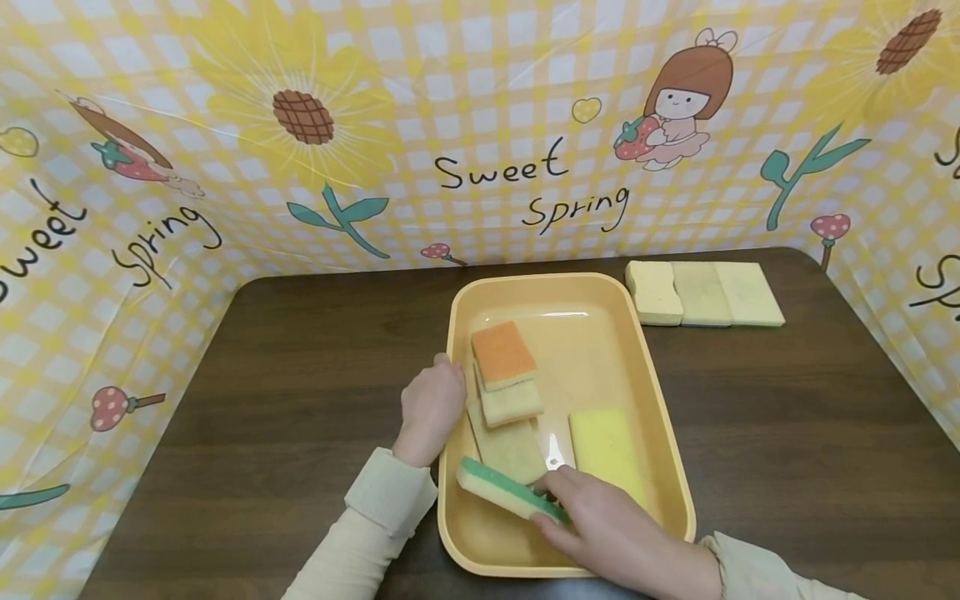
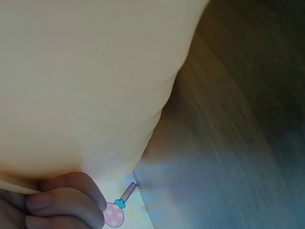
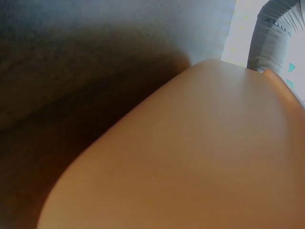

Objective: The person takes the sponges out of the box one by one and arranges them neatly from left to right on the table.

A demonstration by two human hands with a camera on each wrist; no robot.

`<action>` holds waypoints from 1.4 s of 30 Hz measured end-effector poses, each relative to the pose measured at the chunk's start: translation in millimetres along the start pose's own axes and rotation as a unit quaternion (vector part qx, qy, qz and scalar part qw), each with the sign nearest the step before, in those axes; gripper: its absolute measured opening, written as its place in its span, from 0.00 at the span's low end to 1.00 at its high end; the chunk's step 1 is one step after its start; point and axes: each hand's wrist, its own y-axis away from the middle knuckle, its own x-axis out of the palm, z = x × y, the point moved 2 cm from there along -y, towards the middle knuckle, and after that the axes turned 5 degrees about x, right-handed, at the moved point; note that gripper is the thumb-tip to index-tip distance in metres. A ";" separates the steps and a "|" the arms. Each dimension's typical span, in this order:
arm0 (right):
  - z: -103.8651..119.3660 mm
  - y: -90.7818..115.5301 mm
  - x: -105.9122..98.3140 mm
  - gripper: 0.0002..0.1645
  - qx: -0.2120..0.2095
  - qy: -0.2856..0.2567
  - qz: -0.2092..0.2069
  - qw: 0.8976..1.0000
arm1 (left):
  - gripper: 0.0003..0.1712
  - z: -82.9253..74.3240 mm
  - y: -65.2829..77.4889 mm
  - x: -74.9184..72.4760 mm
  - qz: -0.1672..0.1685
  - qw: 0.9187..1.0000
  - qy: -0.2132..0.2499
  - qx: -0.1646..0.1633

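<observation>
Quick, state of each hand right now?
Left hand: closed, holding the light-yellow rectangular plastic tray by its rim.
Right hand: closed, pinching the green-and-cream rectangular sponge.

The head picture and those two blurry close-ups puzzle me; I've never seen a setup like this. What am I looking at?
There is no machine here, just a person's two bare hands. The wide picture comes from a camera worn on the head, looking forward and down; the close-ups come from one on each wrist.

On a dark brown wood-grain table stands a pale orange rectangular tray. In it, at the left, an orange-topped sponge, a cream sponge and a beige sponge overlap; at the right lies a flat yellow sponge. Beside the tray's far right corner, three cream sponges sit in a row.

The left hand holds the tray's left rim, while the right hand grips a green-and-cream sponge at the tray's near end.
</observation>
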 end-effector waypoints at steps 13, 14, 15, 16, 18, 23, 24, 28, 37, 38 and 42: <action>-5.9 -1.1 -3.2 0.07 0.002 -0.038 0.002 0.999 | 0.17 -1.1 0.0 -1.5 0.001 1.000 -0.001 -0.005; -5.9 -1.4 -3.7 0.07 0.004 -0.040 0.002 0.999 | 0.17 -0.9 0.1 -1.3 0.001 1.000 -0.001 -0.005; -6.1 -1.4 -3.8 0.06 0.004 -0.040 0.001 0.999 | 0.17 -0.8 0.3 -1.4 0.001 1.000 -0.001 -0.006; -6.3 -1.3 -3.9 0.06 0.004 -0.042 0.000 0.999 | 0.17 -0.6 0.5 -1.3 0.000 1.000 -0.001 -0.005; -6.7 -1.0 -4.5 0.05 0.004 -0.043 -0.004 0.999 | 0.17 -0.1 1.0 -1.1 -0.001 1.000 -0.001 -0.003; -8.1 -0.1 -6.2 0.04 0.009 -0.047 -0.015 0.999 | 0.17 0.5 1.6 -1.1 0.000 1.000 -0.003 -0.002; -8.3 -0.1 -6.9 0.04 0.011 -0.050 -0.016 0.999 | 0.17 0.6 1.6 -1.3 0.001 1.000 -0.002 -0.004; -9.7 0.7 -11.2 0.04 0.018 -0.058 -0.020 0.998 | 0.17 0.4 1.6 -1.5 0.004 1.000 0.000 -0.010; -15.4 3.9 -28.5 0.04 0.002 -0.098 -0.060 0.993 | 0.17 -1.0 1.8 -2.4 -0.008 1.000 -0.001 0.001; -16.2 3.7 -31.0 0.04 0.005 -0.102 -0.064 0.993 | 0.17 -1.2 1.8 -2.5 -0.008 1.000 0.000 0.001; -19.3 3.9 -42.5 0.05 0.017 -0.091 -0.091 0.992 | 0.17 -1.9 1.3 -2.6 -0.006 1.000 0.000 -0.001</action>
